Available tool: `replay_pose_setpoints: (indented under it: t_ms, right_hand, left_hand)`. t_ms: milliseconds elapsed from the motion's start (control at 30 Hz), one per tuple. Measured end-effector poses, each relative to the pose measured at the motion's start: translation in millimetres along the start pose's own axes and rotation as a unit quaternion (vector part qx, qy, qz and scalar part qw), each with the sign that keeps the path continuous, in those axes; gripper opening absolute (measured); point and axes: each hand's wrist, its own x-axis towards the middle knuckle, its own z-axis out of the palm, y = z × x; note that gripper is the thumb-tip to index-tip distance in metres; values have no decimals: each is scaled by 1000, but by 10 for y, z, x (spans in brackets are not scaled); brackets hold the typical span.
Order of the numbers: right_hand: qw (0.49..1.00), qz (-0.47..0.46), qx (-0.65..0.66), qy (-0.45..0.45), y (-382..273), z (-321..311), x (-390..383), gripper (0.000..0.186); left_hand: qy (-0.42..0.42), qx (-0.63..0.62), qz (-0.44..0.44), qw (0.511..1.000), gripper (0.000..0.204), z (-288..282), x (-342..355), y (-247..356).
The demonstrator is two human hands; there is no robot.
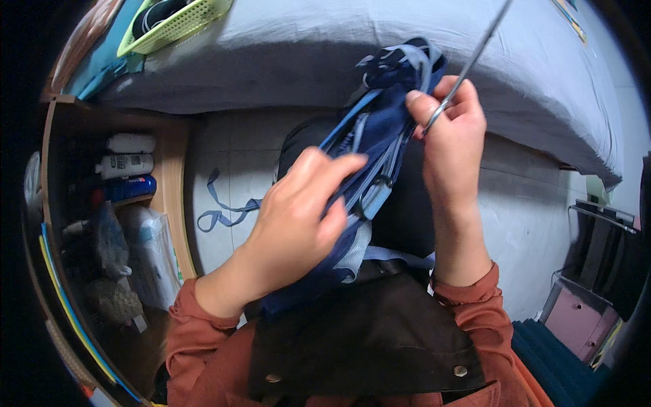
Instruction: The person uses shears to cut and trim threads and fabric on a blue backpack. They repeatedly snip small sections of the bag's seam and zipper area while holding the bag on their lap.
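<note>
A navy-blue fabric bag (384, 129) with light-blue straps and a buckle lies slanted over my lap, its top reaching toward the bed. My left hand (298, 210), slightly blurred, is over the bag's left side with index finger and thumb apart; whether it touches the fabric is hard to tell. At the bag's upper right, my right hand (456, 129) is closed, thumb against fingers, on a thin metal rod (475, 60). The rod slants up and away past the top of the view. Its lower end lies by my thumb, close to the bag's straps.
A bed with a pale grey sheet (285, 61) runs across the far side, bearing a green basket (178, 27). At left stands a wooden shelf (178, 169) with bottles and packages. Loose blue straps (234, 216) trail over the tiled floor. A pink cabinet (576, 319) is at right.
</note>
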Motion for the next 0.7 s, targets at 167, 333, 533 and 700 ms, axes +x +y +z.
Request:
replay_pose_setpoints:
  t_ms: [167, 333, 533, 700]
  right_hand:
    - [999, -6, 31, 30, 35, -58, 150, 19]
    - [997, 3, 57, 49, 14, -31, 177, 14]
    - [995, 13, 79, 57, 11, 24, 159, 16]
    - [994, 20, 94, 45, -21, 30, 152, 17]
  left_hand:
    - [-57, -71, -175, 980, 29, -201, -636, -36]
    - [15, -132, -94, 987, 46, -172, -856, 10]
    - [-5, -70, -91, 993, 54, -133, -710, 161]
    - [-19, -87, -83, 993, 13, -161, -651, 166]
